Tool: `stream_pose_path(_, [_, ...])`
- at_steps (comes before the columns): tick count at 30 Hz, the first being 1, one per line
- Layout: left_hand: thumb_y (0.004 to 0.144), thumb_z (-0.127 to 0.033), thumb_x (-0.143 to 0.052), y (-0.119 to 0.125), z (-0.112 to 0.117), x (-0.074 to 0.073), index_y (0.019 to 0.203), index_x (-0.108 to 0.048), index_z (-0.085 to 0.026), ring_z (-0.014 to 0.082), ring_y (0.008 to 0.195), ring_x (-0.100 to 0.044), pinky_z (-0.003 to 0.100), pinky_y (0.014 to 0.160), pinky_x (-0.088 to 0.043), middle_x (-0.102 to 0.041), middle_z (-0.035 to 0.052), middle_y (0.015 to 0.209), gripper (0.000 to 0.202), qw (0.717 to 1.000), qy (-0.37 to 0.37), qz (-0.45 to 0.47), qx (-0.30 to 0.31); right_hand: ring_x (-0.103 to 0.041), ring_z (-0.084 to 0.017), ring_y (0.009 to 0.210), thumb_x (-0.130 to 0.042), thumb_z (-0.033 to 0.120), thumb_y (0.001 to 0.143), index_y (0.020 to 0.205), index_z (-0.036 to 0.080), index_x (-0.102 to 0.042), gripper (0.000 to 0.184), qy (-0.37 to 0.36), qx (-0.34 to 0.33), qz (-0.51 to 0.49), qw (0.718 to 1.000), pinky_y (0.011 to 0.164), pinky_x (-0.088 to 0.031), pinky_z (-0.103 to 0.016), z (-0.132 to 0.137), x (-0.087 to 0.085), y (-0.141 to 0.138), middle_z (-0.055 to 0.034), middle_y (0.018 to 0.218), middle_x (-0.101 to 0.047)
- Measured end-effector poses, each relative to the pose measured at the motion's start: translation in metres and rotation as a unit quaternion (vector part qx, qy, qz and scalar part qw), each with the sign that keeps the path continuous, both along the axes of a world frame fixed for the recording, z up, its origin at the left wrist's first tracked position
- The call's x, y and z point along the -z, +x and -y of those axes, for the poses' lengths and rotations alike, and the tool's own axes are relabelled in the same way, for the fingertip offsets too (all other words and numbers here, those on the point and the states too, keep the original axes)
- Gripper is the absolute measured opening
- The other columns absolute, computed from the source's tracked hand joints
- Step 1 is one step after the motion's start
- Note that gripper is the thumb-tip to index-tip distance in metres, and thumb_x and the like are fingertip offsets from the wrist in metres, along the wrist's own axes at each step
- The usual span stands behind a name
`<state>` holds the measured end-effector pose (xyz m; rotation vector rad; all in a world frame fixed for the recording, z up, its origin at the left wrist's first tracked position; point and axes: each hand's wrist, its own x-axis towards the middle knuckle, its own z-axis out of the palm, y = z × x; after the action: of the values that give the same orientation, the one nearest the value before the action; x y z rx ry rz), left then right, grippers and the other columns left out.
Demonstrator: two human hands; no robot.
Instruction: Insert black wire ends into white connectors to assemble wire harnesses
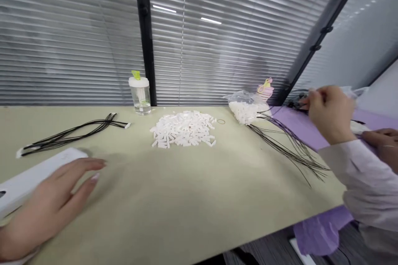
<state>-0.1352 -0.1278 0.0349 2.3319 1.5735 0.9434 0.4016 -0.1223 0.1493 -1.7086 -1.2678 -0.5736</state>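
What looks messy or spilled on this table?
The small white plastic pieces lie in a loose heap on the beige table, outside the clear plastic bag of similar pieces to the right. Thin black wires beside it fan out untidily. Nothing looks broken.

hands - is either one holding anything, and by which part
Left hand lies open, fingers against the white box, gripping nothing. Right hand is curled by the far wires, too blurred to tell any hold.
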Motion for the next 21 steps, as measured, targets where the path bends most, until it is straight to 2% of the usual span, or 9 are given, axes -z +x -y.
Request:
stream_pose_path(2, [0.077,-0.041,-0.048,0.029,0.004,-0.010,0.091,-0.054,-0.029,0.0263,0.096,-0.051,0.040,0.087,-0.036,-0.061,0.0004,0.098,0.019,0.992,-0.109,0.054,0.032,-0.050,-0.011,0.056,-0.044,0.031,0.080,0.073,0.016,-0.050,0.018,0.037,-0.018,-0.013,0.999,0.061,-0.033,-0.032,0.005,-0.021,-0.027,-0.0067,0.065,-0.057])
stream_pose_path(4, [0.080,-0.045,-0.044,0.059,0.005,-0.018,0.089,-0.055,-0.023,0.0231,0.094,-0.054,0.035,0.086,-0.039,-0.060,0.0046,0.099,0.027,0.947,-0.247,0.170,0.118,-0.051,-0.009,0.053,-0.044,0.032,0.080,0.076,0.013,-0.050,0.021,0.044,-0.056,-0.023,0.997,0.056,-0.034,-0.029,0.008,-0.033,-0.057,-0.0063,0.064,-0.058])
stream_pose_path(6, [0.081,-0.047,-0.041,0.085,0.002,-0.022,0.104,-0.050,-0.021,0.0208,0.093,-0.056,0.035,0.082,-0.044,-0.054,0.0088,0.112,0.036,0.856,-0.375,0.316,0.162,-0.053,-0.008,0.053,-0.044,0.035,0.081,0.079,0.011,-0.051,0.025,0.022,-0.115,-0.028,0.993,0.051,-0.035,-0.025,0.011,-0.035,-0.089,-0.0069,0.065,-0.058])
stream_pose_path(8, [0.081,-0.051,-0.039,0.104,-0.003,-0.023,0.111,-0.044,-0.019,0.0191,0.087,-0.059,0.035,0.076,-0.046,-0.051,0.0123,0.115,0.044,0.756,-0.476,0.401,0.203,-0.054,-0.009,0.052,-0.045,0.037,0.082,0.079,0.011,-0.050,0.026,-0.021,-0.182,-0.026,0.983,0.048,-0.037,-0.021,0.013,-0.026,-0.121,-0.0069,0.066,-0.059])
stream_pose_path(9, [0.082,-0.053,-0.036,0.109,-0.006,-0.023,0.111,-0.044,-0.018,0.0179,0.083,-0.059,0.033,0.073,-0.047,-0.051,0.0133,0.114,0.047,0.721,-0.494,0.432,0.223,-0.055,-0.009,0.051,-0.046,0.037,0.082,0.077,0.012,-0.050,0.026,-0.047,-0.215,-0.021,0.975,0.047,-0.037,-0.020,0.014,-0.019,-0.136,-0.0061,0.065,-0.059])
stream_pose_path(11, [0.082,-0.053,-0.034,0.113,-0.011,-0.023,0.109,-0.046,-0.016,0.0156,0.078,-0.060,0.028,0.067,-0.048,-0.053,0.0133,0.111,0.047,0.679,-0.502,0.480,0.235,-0.055,-0.009,0.049,-0.047,0.037,0.081,0.076,0.013,-0.050,0.025,-0.106,-0.278,-0.007,0.955,0.044,-0.038,-0.018,0.015,-0.001,-0.163,-0.0035,0.063,-0.060])
stream_pose_path(15, [0.083,-0.043,-0.042,0.099,-0.018,-0.020,0.105,-0.050,-0.015,0.0150,0.080,-0.060,0.023,0.063,-0.049,-0.056,0.0107,0.108,0.036,0.665,-0.487,0.546,0.151,-0.053,-0.007,0.047,-0.044,0.035,0.084,0.074,0.015,-0.051,0.024,-0.193,-0.362,0.009,0.912,0.046,-0.040,-0.018,0.011,0.037,-0.194,0.0000,0.061,-0.059])
stream_pose_path(17, [0.083,-0.039,-0.041,0.088,-0.021,-0.015,0.103,-0.051,-0.015,0.0151,0.079,-0.060,0.023,0.061,-0.050,-0.058,0.0094,0.103,0.032,0.660,-0.483,0.564,0.115,-0.054,-0.007,0.048,-0.042,0.036,0.085,0.073,0.015,-0.050,0.025,-0.217,-0.379,0.002,0.900,0.047,-0.041,-0.018,0.003,0.052,-0.199,0.0000,0.061,-0.059])
stream_pose_path(21, [0.084,-0.042,-0.037,0.072,-0.025,-0.001,0.094,-0.055,-0.013,0.0163,0.070,-0.062,0.025,0.052,-0.049,-0.061,0.0088,0.091,0.036,0.658,-0.518,0.538,0.098,-0.054,-0.008,0.049,-0.036,0.040,0.087,0.073,0.016,-0.047,0.030,-0.251,-0.392,-0.026,0.885,0.047,-0.043,-0.019,-0.018,0.076,-0.196,-0.0006,0.064,-0.060])
